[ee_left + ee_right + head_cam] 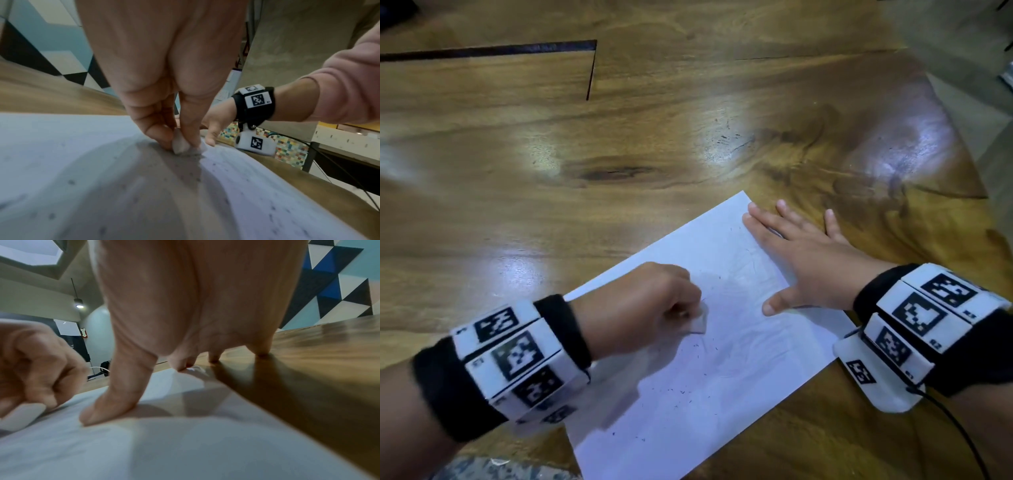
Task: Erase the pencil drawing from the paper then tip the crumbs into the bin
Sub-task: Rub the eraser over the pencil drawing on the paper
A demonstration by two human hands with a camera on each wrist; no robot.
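Observation:
A white sheet of paper (726, 370) lies askew on the wooden table (619, 144), with faint pencil traces and dark eraser crumbs (681, 390) scattered over it. My left hand (650, 305) pinches a white eraser (700, 318) and presses it on the paper near the sheet's middle; the left wrist view shows the eraser (180, 146) between thumb and fingers. My right hand (801, 253) lies flat with fingers spread, holding down the paper's right edge, thumb (115, 402) on the sheet and outer fingers on the wood. No bin is in view.
The wooden table stretches far beyond the paper, with a dark slot (589, 68) at the back left. Its rounded right edge (962, 144) drops to the floor. A black cable (955, 425) trails from my right wrist unit.

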